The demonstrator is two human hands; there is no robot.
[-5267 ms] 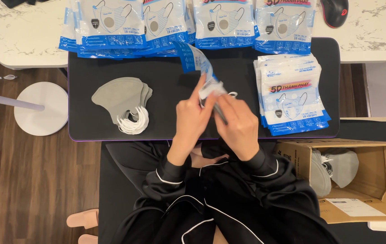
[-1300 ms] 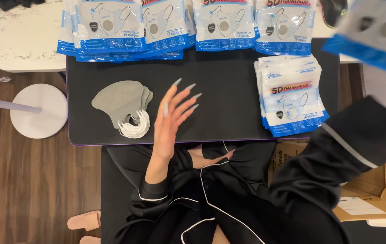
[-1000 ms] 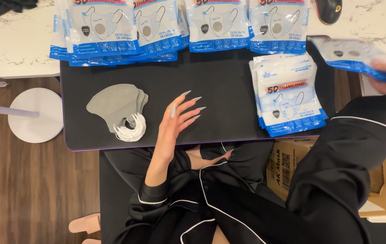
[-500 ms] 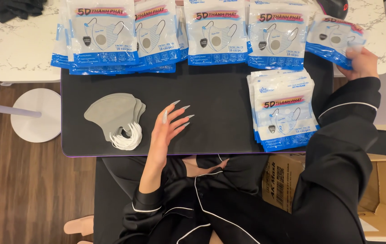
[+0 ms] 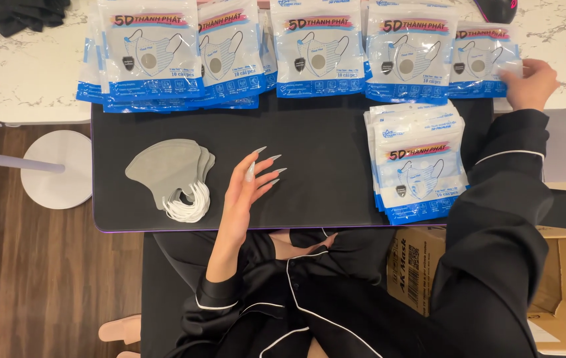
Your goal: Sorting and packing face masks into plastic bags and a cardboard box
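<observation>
While the right hand (image 5: 528, 83) reaches to the far right end of the worktop (image 5: 323, 172), its fingers rest on a blue-and-white mask packet (image 5: 485, 59), the last in the back row of packets (image 5: 283, 53). Grip state: fingers curled at the packet's right edge, but I cannot tell if it is pinched or just pressed flat.

Left hand (image 5: 246, 189) lies open and empty on the dark mat, fingers spread, just right of the loose grey masks (image 5: 167, 169) with their white ear loops (image 5: 187, 205). Not touching them.

Second packet stack (image 5: 419, 162) sits below the row, near the right sleeve. Open cardboard box (image 5: 561, 285) lower right.

Risks, as I judge them:
- Sleeve passes right beside the near stack; pulling the arm back could drag the top packets off, since they are slick and fanned.
- End packet sits near the white top's corner; a nudge outward could tip it over the edge.
- Back row overlaps loosely, so a push sideways could shift its neighbours.
</observation>
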